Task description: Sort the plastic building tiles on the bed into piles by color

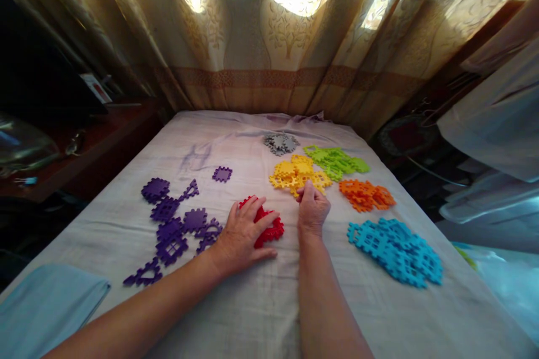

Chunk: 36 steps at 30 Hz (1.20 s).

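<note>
Spread over a small pile of red interlocking plastic pieces (273, 229) is my left hand (244, 231), palm down with its fingers apart. It partly hides that pile. To its right, my right hand (312, 210) is closed in a fist with the thumb on top, just in front of the yellow pieces (290, 169). Nothing shows sticking out of the fist, and its inside is hidden. Purple pieces (172, 248), some square with window cut-outs, lie loosely scattered left of my left hand. A single purple square (222, 174) lies apart, farther back.
Sorted heaps of grey (280, 143), lime green (337, 160), orange (365, 195) and blue pieces (396, 249) lie at the back and right on a pale sheet (252, 308). A folded light-blue cloth (50, 308) is at front left. Patterned curtains (261, 45) hang behind.
</note>
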### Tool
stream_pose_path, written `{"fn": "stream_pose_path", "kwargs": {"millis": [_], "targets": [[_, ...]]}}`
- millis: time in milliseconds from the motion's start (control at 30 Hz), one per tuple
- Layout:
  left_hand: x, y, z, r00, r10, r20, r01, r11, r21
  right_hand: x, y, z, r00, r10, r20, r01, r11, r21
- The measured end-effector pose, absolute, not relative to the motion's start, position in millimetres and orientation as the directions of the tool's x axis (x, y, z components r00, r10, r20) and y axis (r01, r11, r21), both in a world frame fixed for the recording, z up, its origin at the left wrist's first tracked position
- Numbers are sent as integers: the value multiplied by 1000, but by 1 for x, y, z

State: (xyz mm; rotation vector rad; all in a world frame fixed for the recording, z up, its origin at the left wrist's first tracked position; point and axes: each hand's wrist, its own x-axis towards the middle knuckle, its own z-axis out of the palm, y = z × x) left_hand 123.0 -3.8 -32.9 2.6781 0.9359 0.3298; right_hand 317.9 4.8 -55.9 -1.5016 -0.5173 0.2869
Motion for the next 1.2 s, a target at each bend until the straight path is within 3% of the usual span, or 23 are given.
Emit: {"fn": "stream_pose_path", "kwargs": {"millis": [567,933,1200], "targets": [[156,61,-39,615,756,227,714,-655,249,317,4,-53,852,498,159,167,28,-985],[196,142,-36,386,905,177,872,-421,250,315,4,-51,851,501,156,156,42,-987],[201,151,-32,379,909,176,883,-412,227,315,5,-51,852,500,155,152,48,-987]]}}
